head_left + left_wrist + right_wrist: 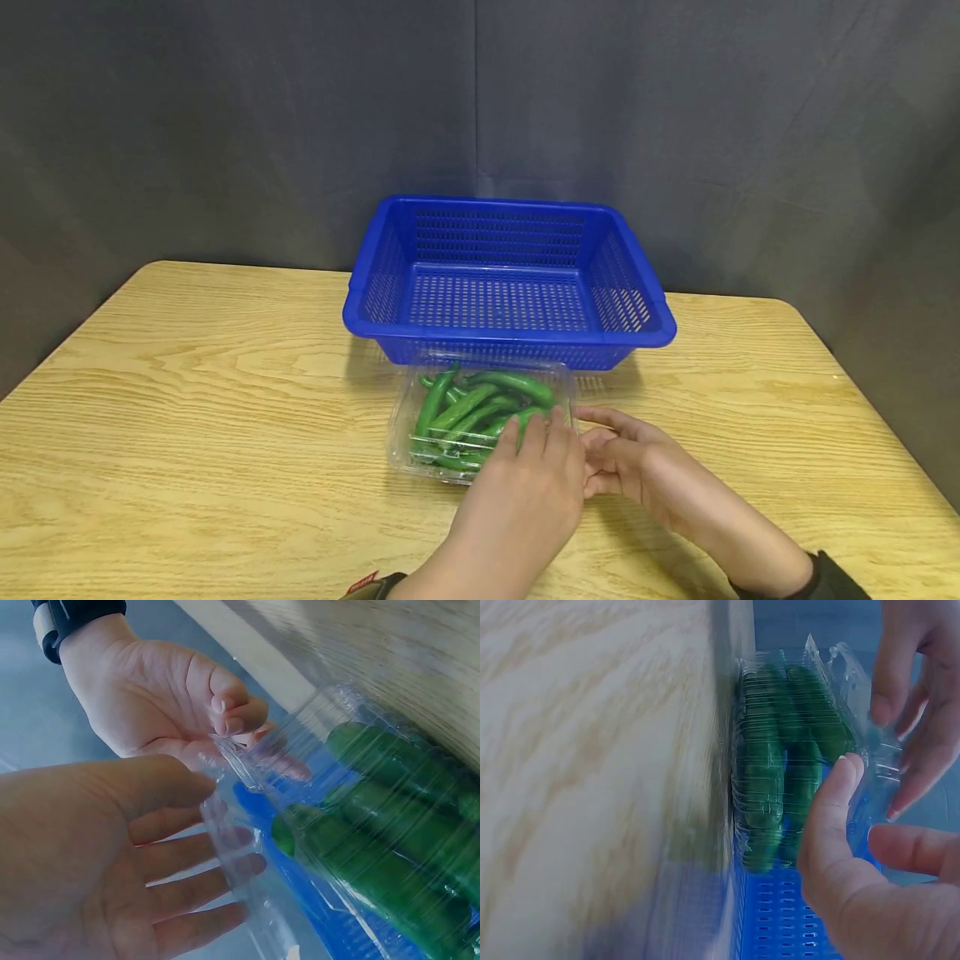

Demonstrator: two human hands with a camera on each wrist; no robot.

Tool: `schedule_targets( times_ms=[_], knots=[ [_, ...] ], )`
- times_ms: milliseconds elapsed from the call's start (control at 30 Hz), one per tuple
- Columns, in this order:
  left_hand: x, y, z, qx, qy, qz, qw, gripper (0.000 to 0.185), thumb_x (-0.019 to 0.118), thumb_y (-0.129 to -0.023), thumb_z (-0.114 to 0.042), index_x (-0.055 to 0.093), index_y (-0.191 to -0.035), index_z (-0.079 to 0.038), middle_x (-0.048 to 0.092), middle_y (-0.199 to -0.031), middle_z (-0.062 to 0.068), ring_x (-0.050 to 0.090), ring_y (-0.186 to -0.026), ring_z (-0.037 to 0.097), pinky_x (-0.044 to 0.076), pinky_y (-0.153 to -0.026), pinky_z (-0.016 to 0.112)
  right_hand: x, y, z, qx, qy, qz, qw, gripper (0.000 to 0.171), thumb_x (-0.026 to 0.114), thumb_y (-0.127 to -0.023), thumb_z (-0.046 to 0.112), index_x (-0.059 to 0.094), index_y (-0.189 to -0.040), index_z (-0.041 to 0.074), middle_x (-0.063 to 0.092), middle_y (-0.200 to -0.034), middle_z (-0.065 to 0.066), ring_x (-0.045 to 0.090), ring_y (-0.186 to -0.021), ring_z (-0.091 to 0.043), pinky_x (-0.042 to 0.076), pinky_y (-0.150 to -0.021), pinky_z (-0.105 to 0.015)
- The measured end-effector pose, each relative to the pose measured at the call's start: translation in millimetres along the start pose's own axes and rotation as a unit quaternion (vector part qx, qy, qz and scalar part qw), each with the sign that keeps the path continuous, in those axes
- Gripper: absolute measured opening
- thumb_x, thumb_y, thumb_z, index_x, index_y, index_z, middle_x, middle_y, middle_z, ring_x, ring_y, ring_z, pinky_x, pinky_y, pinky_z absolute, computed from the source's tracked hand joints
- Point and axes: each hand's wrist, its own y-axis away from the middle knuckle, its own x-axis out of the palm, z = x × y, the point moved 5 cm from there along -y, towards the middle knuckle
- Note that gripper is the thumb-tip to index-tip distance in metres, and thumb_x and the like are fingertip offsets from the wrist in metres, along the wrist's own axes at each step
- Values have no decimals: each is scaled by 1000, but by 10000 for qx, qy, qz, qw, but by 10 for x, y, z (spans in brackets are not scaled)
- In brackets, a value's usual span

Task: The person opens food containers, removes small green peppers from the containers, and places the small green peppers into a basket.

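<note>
A clear plastic clamshell box (402, 433) full of long green peppers (465, 404) lies on the wooden table (187, 400), just in front of a blue basket (510, 335). My left hand (536, 437) lies over the box's near right corner with straight fingers; in the left wrist view these fingers (195, 862) touch the clear plastic (247, 847). My right hand (600, 442) is at the box's right edge. Its curled fingers (229, 720) and thumb (840, 795) pinch the plastic rim (870, 761). The peppers (769, 772) stay inside the box.
The blue basket has slotted walls and nothing in it. It stands at the table's far middle, touching or nearly touching the box. Dark cloth hangs behind the table. Bare wood (750, 400) stretches left and right of the box.
</note>
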Motion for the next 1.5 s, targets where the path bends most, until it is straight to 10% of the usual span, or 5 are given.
schedule_targets(
  times_ms=[800, 1500],
  knots=[
    [-169, 36, 414, -452, 622, -631, 9950, 40, 72, -90, -18, 63, -129, -13, 67, -127, 3, 65, -110, 18, 50, -98, 39, 56, 12, 69, -17, 268, 145, 9995, 82, 53, -97, 4, -7, -148, -14, 58, -98, -4, 64, -82, -15, 56, -79, -31],
    [-230, 173, 779, -749, 888, -1854, 9758, 16, 64, -89, -8, 71, -104, -9, 72, -91, 5, 67, -74, 21, 52, -71, 35, -12, 63, 137, -112, 1580, -88, 9873, 64, 53, -100, 7, 20, -148, -17, 54, -94, -9, 61, -79, -15, 56, -74, -33]
  ],
)
